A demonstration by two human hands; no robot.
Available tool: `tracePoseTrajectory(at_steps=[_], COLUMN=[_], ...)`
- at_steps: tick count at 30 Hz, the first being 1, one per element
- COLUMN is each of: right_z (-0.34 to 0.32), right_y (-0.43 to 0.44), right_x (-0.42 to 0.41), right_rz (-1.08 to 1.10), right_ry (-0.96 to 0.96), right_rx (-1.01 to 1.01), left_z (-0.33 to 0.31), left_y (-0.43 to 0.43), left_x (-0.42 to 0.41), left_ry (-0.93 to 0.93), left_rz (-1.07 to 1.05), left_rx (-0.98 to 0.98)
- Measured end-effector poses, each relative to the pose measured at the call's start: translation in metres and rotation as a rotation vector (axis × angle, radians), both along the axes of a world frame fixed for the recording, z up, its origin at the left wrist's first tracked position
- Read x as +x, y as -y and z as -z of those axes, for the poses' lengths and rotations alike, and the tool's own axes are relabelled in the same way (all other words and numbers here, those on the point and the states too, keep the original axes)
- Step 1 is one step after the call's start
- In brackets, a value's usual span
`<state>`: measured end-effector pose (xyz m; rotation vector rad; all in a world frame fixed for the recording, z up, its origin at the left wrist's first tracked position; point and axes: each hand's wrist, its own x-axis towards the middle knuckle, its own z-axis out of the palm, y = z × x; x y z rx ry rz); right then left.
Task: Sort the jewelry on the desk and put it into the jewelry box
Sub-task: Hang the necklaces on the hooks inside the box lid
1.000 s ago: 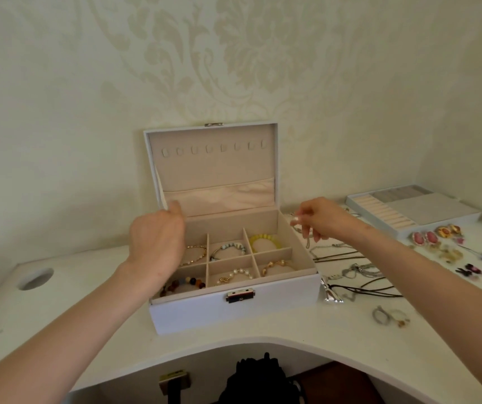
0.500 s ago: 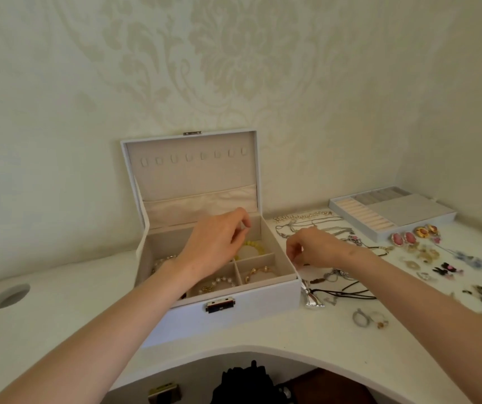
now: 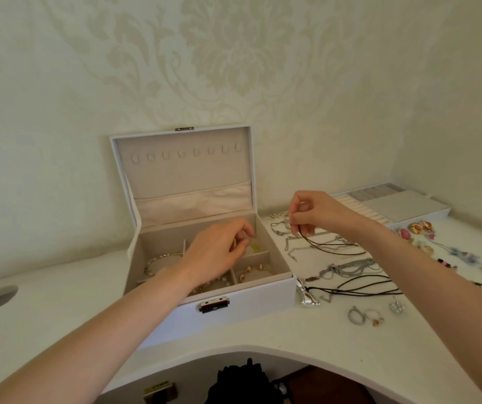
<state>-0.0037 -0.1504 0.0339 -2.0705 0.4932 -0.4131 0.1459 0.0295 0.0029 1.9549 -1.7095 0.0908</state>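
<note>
Desk, white, curved front edge: rings lie near it at the right, and a silver bow pendant lies just beside the front right corner of the jewelry box. The box stands open on the desk, with 1 gold bracelet in its front right compartment. Left hand is over the back right compartment, fingertips drawn together on a small gold item. Right hand, above the desk right of the box, pinches a dark cord necklace between thumb and forefinger; the cord trails down among silver chains. Ring tray sits farthest back.
</note>
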Motion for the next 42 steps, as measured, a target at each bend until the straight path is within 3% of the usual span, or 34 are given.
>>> tracePoseTrajectory(at_steps=[4, 7, 11, 15, 26, 31, 39, 42], right_z=[-0.009, -0.017, -0.024, -0.024, -0.038, -0.043, -0.034, -0.028], right_y=[-0.007, -0.015, -0.030, -0.046, -0.060, -0.064, -0.062, -0.058], right_x=[0.007, 0.014, 0.030, 0.046, 0.061, 0.065, 0.065, 0.066], right_rz=[-0.075, -0.149, -0.307, -0.421, -0.475, -0.509, -0.426, -0.334], right_ry=[0.136, 0.209, 0.193, 0.166, 0.379, 0.421, 0.417, 0.389], right_rx=[0.111, 0.169, 0.266, 0.289, 0.398, 0.450, 0.437, 0.403], left_z=[-0.003, -0.006, -0.008, -0.008, -0.009, -0.008, -0.014, -0.013], left_y=[0.002, 0.005, 0.007, 0.005, 0.001, 0.002, -0.002, -0.002], left_x=[-0.003, -0.004, -0.001, 0.003, 0.006, 0.010, 0.015, 0.017], left_ry=[-0.104, -0.297, -0.553, -0.639, -0.792, -0.817, -1.253, -1.171], left_rz=[0.017, 0.053, 0.102, 0.091, 0.093, 0.033, -0.097, -0.134], left_rx=[-0.035, -0.089, -0.102, -0.132, -0.198, -0.125, -0.098, -0.112])
